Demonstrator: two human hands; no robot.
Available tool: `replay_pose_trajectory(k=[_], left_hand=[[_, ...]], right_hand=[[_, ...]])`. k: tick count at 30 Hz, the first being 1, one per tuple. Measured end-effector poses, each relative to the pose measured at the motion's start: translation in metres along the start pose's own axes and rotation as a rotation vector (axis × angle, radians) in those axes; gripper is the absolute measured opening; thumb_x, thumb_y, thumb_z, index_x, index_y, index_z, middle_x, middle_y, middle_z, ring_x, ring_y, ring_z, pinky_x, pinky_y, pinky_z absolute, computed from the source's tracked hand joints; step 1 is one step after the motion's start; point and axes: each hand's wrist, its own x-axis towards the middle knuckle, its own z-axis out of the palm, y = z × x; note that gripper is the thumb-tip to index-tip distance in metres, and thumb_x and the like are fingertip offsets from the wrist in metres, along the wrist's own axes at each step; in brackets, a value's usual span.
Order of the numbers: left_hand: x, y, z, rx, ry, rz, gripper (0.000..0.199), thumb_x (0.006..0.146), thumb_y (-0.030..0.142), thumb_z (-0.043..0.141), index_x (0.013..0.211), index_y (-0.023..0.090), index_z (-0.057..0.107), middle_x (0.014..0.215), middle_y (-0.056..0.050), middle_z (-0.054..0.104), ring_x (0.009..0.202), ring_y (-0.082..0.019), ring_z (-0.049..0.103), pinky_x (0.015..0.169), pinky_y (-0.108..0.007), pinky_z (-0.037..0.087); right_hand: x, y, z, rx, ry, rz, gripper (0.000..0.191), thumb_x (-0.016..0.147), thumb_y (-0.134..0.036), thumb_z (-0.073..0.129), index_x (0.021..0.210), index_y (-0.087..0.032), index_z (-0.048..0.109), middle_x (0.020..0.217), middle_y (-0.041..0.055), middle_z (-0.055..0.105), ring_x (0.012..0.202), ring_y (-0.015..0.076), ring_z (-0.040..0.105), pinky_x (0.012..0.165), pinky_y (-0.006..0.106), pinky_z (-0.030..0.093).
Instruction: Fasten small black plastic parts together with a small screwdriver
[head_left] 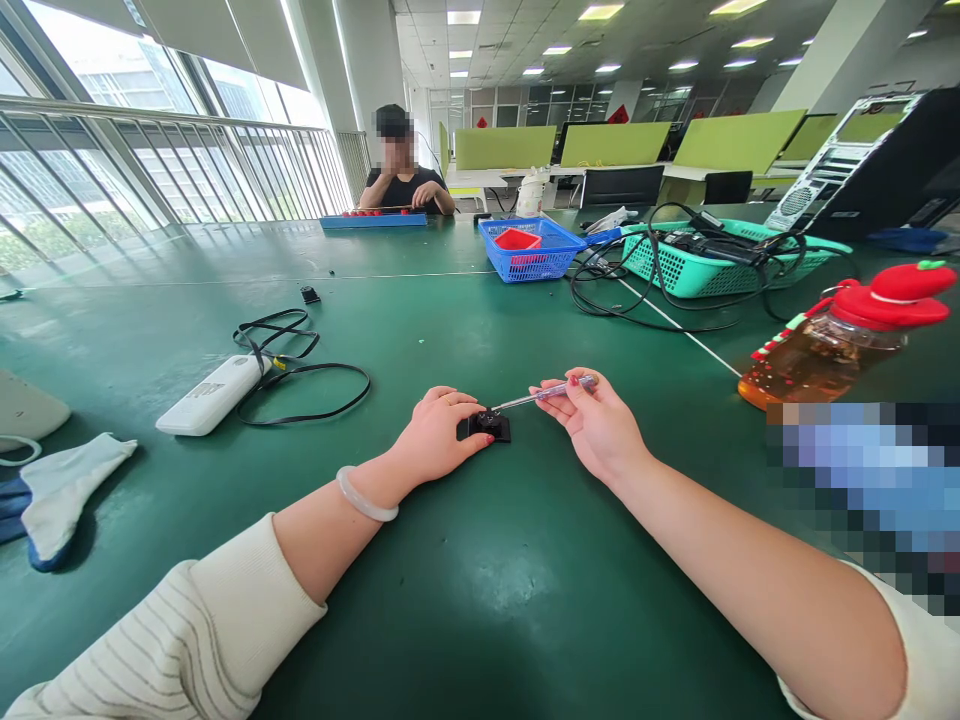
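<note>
On the green table in front of me, my left hand (439,435) grips a small black part (491,424) with its thumb and fingers from the left side. The part is too small to name its kind; it has a flat, dark base. My right hand (596,425) holds a screwdriver (555,391) by its clear purplish handle. The thin metal shaft points left, and its tip meets the top of the black part. Whether the tip sits in a screw is too small to tell.
A white power bank (214,396) with a black cable (330,367) lies left, near a glove (75,495). Blue (532,262) and teal (675,278) baskets stand beyond. A red-lidded bottle (832,350) is at right. Across the table sits a person (405,185) by a blue tray (373,221).
</note>
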Motion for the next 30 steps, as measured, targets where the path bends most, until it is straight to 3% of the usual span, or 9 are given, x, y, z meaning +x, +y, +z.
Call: replay_pose_trajectory(k=[16, 30], left_hand=[[-0.0001, 0.0018, -0.0016, 0.001, -0.015, -0.008, 0.033, 0.083, 0.042, 0.067, 0.112, 0.026, 0.071, 0.123, -0.003, 0.068, 0.126, -0.030, 0.048, 0.112, -0.048, 0.038], [-0.0001, 0.0016, -0.0017, 0.009, -0.028, -0.024, 0.038, 0.083, 0.043, 0.067, 0.115, 0.024, 0.070, 0.125, -0.005, 0.068, 0.127, -0.030, 0.047, 0.112, -0.048, 0.037]], right_hand=[[0.0010, -0.0014, -0.0009, 0.009, 0.068, 0.015, 0.030, 0.075, -0.039, 0.079, 0.084, -0.024, 0.055, 0.077, -0.0019, 0.072, 0.082, 0.0202, 0.074, 0.087, 0.039, 0.056], [0.0006, -0.0019, -0.0039, 0.018, 0.033, -0.015, 0.033, 0.072, -0.038, 0.079, 0.087, -0.025, 0.052, 0.076, -0.0032, 0.069, 0.081, 0.0214, 0.073, 0.078, 0.037, 0.055]])
